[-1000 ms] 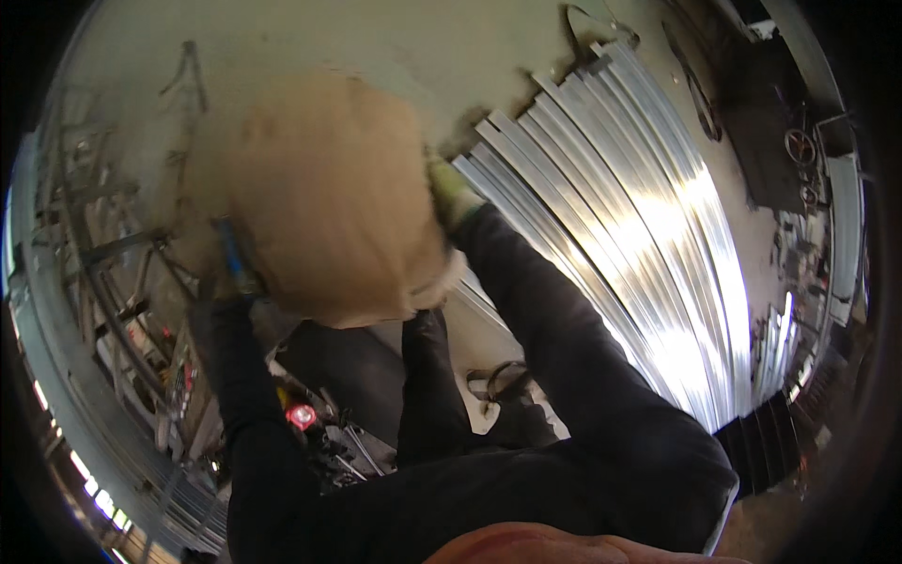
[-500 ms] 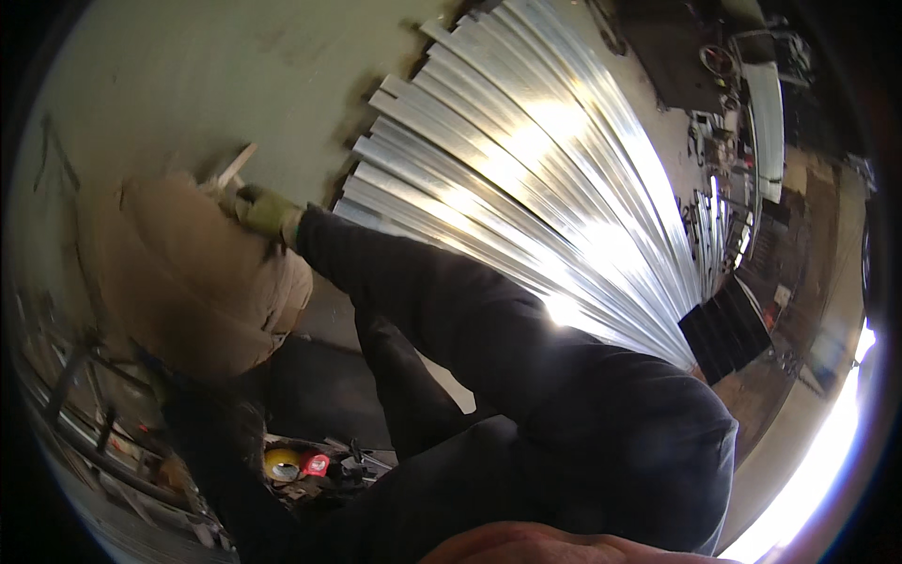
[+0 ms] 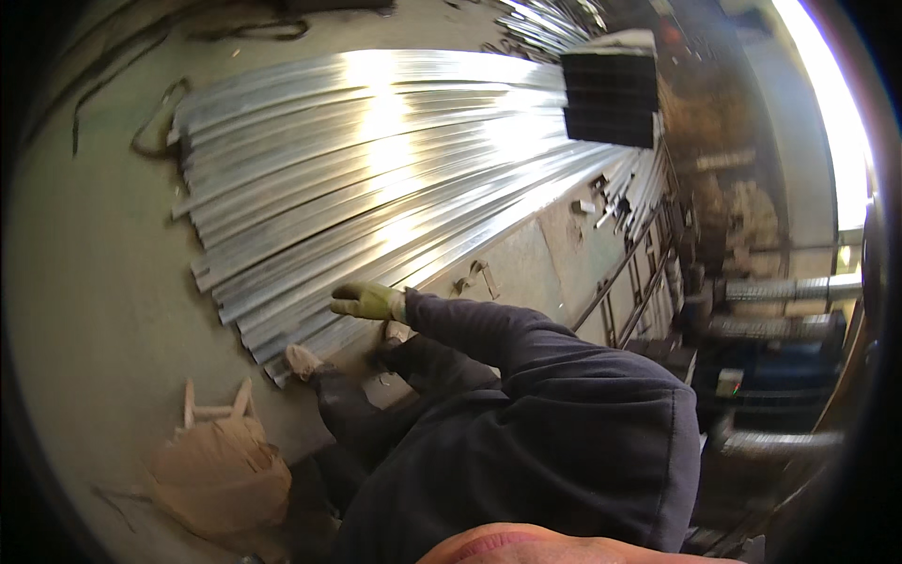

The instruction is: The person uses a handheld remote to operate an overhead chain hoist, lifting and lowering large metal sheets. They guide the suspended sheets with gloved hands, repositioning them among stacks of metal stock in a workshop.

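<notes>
My right hand [image 3: 368,301], in a yellow-green work glove, hangs open over the near ends of the metal profiles. Its fingers stretch to the left and hold nothing. Below it lie long, shiny galvanised profiles [image 3: 310,188], side by side on the floor and fanned out at their left ends. At the lower left stands a wooden stool [image 3: 221,470] with a brown, cardboard-like cover on its seat, apart from my right hand. My left hand does not show.
My shoe [image 3: 303,362] is by the ends of the nearest profiles. A black box-like block [image 3: 611,99] sits at their far right ends. Dark cables [image 3: 155,122] lie at the upper left. Metal offcuts [image 3: 620,202] and ducts [image 3: 780,291] are on the right.
My right hand has come away from the stool, which it was touching, and is now above the profiles. The view has turned, and the stool appears lower and smaller. My left arm has left view.
</notes>
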Action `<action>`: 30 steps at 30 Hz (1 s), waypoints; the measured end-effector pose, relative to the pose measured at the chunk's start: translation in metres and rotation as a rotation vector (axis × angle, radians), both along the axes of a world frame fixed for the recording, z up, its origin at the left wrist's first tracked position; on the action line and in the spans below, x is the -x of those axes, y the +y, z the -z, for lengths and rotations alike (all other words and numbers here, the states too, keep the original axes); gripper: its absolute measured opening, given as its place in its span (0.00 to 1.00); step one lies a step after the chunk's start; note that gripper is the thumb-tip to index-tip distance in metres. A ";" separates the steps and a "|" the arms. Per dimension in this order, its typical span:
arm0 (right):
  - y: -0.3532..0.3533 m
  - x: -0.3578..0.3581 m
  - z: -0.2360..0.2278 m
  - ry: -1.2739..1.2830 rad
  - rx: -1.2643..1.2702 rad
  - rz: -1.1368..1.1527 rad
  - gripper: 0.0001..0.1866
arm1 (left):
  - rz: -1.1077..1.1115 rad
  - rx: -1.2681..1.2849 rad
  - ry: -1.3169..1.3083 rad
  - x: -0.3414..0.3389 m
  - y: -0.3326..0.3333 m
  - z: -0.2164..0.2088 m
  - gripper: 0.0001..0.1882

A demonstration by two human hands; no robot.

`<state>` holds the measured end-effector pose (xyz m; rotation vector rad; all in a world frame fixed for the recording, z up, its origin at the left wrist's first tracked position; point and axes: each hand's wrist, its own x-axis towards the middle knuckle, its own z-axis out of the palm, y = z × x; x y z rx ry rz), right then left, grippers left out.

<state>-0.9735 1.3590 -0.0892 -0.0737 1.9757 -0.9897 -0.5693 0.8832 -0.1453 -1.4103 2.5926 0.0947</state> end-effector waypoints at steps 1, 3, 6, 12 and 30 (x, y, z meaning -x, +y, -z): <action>0.030 -0.011 -0.010 -0.021 -0.069 0.003 0.41 | -0.002 -0.085 0.031 0.021 0.017 -0.005 0.39; 0.076 -0.032 -0.032 0.027 0.044 0.067 0.41 | -0.010 -0.259 0.178 0.079 0.054 -0.013 0.40; 0.109 -0.062 -0.078 -0.020 0.157 0.171 0.41 | 0.040 -0.378 0.310 0.162 0.119 -0.047 0.41; 0.168 -0.064 -0.173 -0.162 0.547 0.631 0.43 | 0.388 -0.824 0.524 0.351 0.334 -0.186 0.45; 0.381 -0.041 -0.277 0.490 1.002 1.602 0.33 | 1.635 -1.498 -0.033 0.509 0.749 -0.339 0.44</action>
